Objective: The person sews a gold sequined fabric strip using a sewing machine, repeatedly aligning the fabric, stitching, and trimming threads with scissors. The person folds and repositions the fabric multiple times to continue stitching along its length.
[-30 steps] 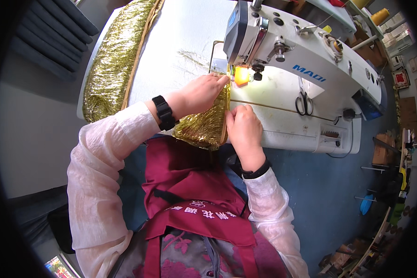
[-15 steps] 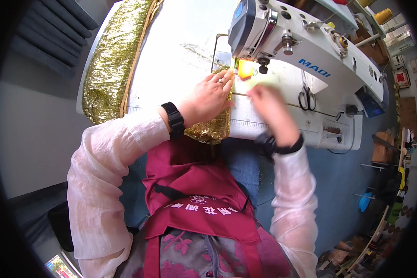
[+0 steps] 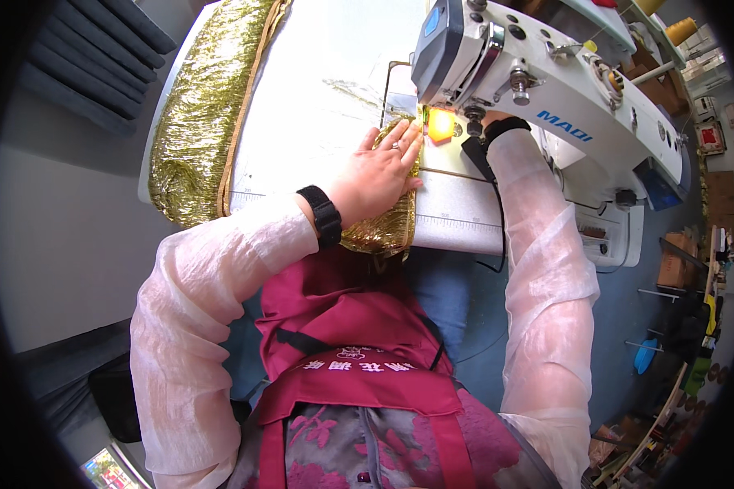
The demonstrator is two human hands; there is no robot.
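Observation:
My left hand (image 3: 386, 169) lies flat, fingers stretched out, on a strip of gold tinsel fringe (image 3: 381, 232) just left of the needle area of a white sewing machine (image 3: 583, 106). The strip's end hangs over the front edge of the machine bed (image 3: 457, 216). My right hand (image 3: 494, 120) reaches in under the machine's arm, beside the presser area. The machine head and my wristband cover most of it, so its fingers cannot be made out. Bright yellow light falls on a small patch (image 3: 442, 126) by the needle.
A longer piece of gold tinsel fringe (image 3: 202, 114) with a brown edge lies along the table's left side. A bent dark wire guide (image 3: 393, 73) stands behind my left hand. Thread cones (image 3: 681, 33) are at the far right, and a cardboard box (image 3: 678, 259) is right of the table.
My right hand has moved up and right, from the front of the needle area to under the machine's arm. The left hand stays on the fringe, its fingers now more spread.

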